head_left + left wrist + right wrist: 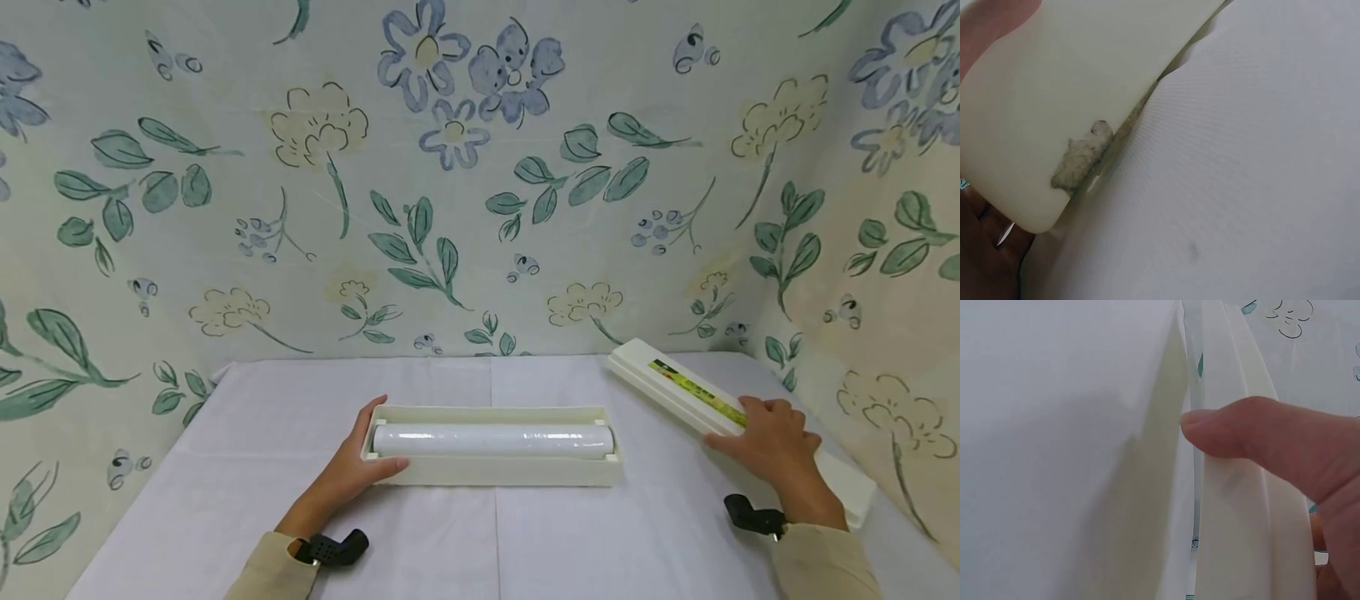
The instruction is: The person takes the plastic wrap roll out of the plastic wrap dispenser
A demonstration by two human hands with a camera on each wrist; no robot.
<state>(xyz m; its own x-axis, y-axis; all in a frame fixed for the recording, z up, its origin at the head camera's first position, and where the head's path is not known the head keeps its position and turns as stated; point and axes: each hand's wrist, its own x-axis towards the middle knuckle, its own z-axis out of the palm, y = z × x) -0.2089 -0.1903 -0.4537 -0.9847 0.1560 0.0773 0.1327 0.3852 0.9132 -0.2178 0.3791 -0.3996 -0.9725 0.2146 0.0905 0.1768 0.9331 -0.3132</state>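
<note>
A long cream-white dispenser box (495, 473) sits lengthwise on the table, its top open. Inside it lies a shiny plastic-wrapped roll (495, 440), apparently cling film. My left hand (352, 458) grips the box's left end, thumb on the near wall and fingers at the far corner. In the left wrist view, the box wall (1072, 81) carries a greyish patch (1082, 159) near its lower edge. Over at the right, my right hand (776, 442) holds the long white lid (645, 379) across its width, partly covering a yellow-green label (693, 390). The lid slants from far left to near right.
A white cloth (442, 542) with fold lines covers the table. Floral fabric (465, 225) hangs behind and along both sides. The lid's near end lies close to the right table edge. Each wrist wears a black camera mount (337, 548).
</note>
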